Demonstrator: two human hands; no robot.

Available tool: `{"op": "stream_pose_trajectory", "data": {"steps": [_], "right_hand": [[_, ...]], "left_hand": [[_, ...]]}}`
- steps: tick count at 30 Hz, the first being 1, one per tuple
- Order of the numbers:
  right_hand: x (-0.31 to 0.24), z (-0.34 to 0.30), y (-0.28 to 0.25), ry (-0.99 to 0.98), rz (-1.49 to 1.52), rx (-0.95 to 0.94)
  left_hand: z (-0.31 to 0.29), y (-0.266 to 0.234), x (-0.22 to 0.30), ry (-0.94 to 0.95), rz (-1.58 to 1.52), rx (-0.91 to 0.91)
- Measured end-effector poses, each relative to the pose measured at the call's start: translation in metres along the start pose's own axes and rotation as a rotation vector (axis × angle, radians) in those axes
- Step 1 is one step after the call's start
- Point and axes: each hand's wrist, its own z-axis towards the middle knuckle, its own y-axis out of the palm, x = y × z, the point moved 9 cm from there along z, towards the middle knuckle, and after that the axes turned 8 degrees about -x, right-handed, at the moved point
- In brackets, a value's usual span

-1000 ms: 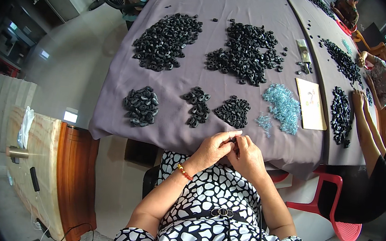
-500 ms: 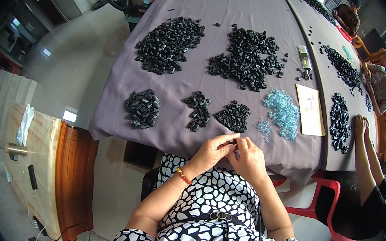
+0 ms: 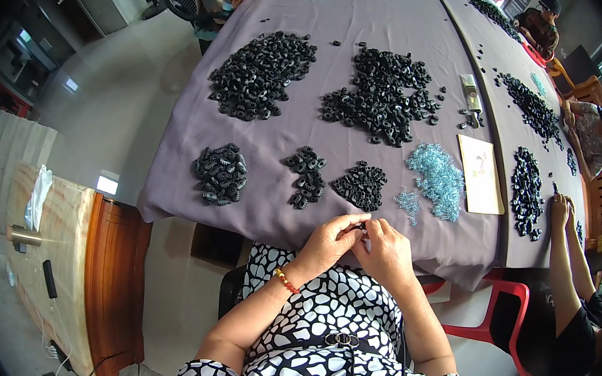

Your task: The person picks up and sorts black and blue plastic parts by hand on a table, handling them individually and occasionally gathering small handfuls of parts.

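At the table's near edge my left hand (image 3: 330,239) and my right hand (image 3: 386,254) meet, fingertips pinched together. Between them shows a small black part (image 3: 361,226), mostly covered by the fingers, and both hands grip it. Just beyond lies a small pile of black ring-shaped parts (image 3: 360,185). Left of that are a narrow pile of black pieces (image 3: 306,177) and a round pile of ribbed black pieces (image 3: 220,173). Clear light-blue pieces (image 3: 434,181) are heaped to the right, with a smaller cluster (image 3: 408,204) beside them.
Two large heaps of black parts (image 3: 261,75) (image 3: 383,94) lie farther back on the grey tablecloth (image 3: 313,6). A tube (image 3: 471,94) and a pale card (image 3: 481,175) lie right. Other people sit around the table; one person's hands (image 3: 561,208) work at the right. A red chair (image 3: 518,321) stands there.
My fingers have shifted slightly, and more of the small black part shows between them. At the right, the neighbouring person's hands have moved a little nearer and now have a dark piece at the fingertips.
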Motion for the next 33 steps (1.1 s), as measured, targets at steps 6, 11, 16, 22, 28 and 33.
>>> {"op": "stream_pose_trajectory", "data": {"steps": [6,11,16,22,28,33], "right_hand": [[-0.004,0.001,-0.003,-0.015,-0.005,0.015],[-0.002,0.001,0.0,-0.011,-0.008,-0.007],[-0.005,0.001,-0.006,-0.006,0.021,0.071],[-0.01,0.003,-0.009,-0.037,-0.005,0.04],[-0.01,0.002,-0.01,-0.054,0.002,0.015],[-0.01,0.002,-0.012,-0.085,0.022,0.038]], "left_hand": [[-0.001,0.0,0.009,0.054,0.047,0.061],[-0.001,-0.001,0.007,0.026,-0.044,0.049],[-0.001,-0.002,0.006,0.021,-0.094,0.046],[-0.001,-0.003,-0.001,0.024,-0.066,0.045],[-0.002,-0.001,0.005,0.039,-0.071,0.037],[-0.004,0.0,0.007,0.024,-0.085,0.021]]}}
